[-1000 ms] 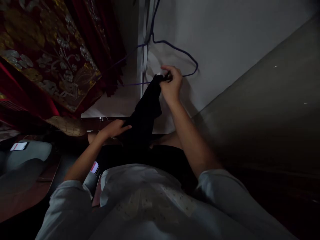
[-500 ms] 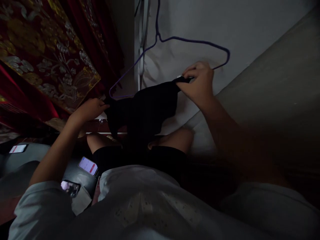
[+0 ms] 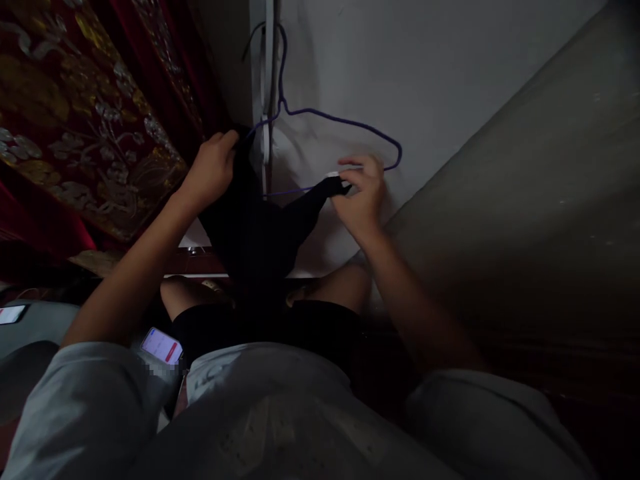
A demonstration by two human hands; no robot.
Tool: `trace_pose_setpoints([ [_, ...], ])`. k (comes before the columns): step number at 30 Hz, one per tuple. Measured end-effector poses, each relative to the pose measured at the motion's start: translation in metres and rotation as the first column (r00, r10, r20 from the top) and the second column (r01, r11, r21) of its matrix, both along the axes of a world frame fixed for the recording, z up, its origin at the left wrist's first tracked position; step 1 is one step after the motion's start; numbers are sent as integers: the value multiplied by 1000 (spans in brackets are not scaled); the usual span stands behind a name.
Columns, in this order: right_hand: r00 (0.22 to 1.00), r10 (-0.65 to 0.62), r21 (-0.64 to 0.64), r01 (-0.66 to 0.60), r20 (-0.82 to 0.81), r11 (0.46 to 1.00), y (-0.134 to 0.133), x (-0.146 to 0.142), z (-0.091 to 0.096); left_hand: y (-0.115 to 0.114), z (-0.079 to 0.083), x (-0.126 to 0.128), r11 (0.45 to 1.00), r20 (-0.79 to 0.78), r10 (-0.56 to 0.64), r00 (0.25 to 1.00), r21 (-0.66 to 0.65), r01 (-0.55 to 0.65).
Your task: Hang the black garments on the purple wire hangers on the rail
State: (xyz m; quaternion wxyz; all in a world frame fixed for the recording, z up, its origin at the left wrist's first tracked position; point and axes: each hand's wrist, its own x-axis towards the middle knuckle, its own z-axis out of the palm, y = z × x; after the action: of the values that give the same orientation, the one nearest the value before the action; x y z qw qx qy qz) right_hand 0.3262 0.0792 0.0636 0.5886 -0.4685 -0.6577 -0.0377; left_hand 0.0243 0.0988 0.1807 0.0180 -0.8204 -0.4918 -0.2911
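A black garment (image 3: 260, 233) hangs stretched between my two hands in front of a white wall. My left hand (image 3: 213, 167) is closed on its left top edge, close to the neck of a purple wire hanger (image 3: 340, 123). My right hand (image 3: 363, 193) pinches the garment's right top corner, next to a small white tag, at the hanger's lower bar. The hanger hangs from a white vertical strip (image 3: 267, 80) on the wall. My bare knees and black shorts (image 3: 280, 327) are below.
A red and gold patterned curtain (image 3: 85, 113) fills the upper left. A lit phone (image 3: 161, 345) lies by my left thigh, and another lit screen (image 3: 10, 313) is at the far left edge. A grey slanted surface (image 3: 525, 200) rises on the right.
My left hand rose from my lap to grip the garment's left edge near the hanger's neck. My right hand kept its hold, swinging right and then back left with the hanger.
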Motion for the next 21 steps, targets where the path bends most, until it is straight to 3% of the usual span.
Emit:
trace_pose_setpoints([
  [4, 960, -164, 81, 186, -226, 979, -5, 25, -1, 2, 9, -21, 998, -78, -55, 995, -30, 52],
  [6, 921, -144, 104, 193, -362, 976, -1, 37, 2, -2, 17, -26, 995, -97, -93, 991, -38, 90],
  [10, 844, 78, -16, -102, -531, 995, 17, 45, 18, -3, 22, -30, 989, -57, -140, 988, -48, 138],
  [12, 731, 137, -91, -262, -668, 961, 21, 45, 28, 0, 18, -33, 986, -14, -156, 988, -58, 155],
  [15, 579, 236, -94, -481, -780, 872, 12, 50, 43, 5, 6, -40, 986, 95, -157, 983, -41, 161],
  [18, 562, 332, -88, -591, -758, 802, -6, 60, 54, 5, -5, -48, 993, 135, -91, 987, -67, 101],
  [21, 530, 286, -128, -613, -798, 779, -22, 61, 64, 2, -10, -54, 993, 130, -24, 991, -112, 38],
])
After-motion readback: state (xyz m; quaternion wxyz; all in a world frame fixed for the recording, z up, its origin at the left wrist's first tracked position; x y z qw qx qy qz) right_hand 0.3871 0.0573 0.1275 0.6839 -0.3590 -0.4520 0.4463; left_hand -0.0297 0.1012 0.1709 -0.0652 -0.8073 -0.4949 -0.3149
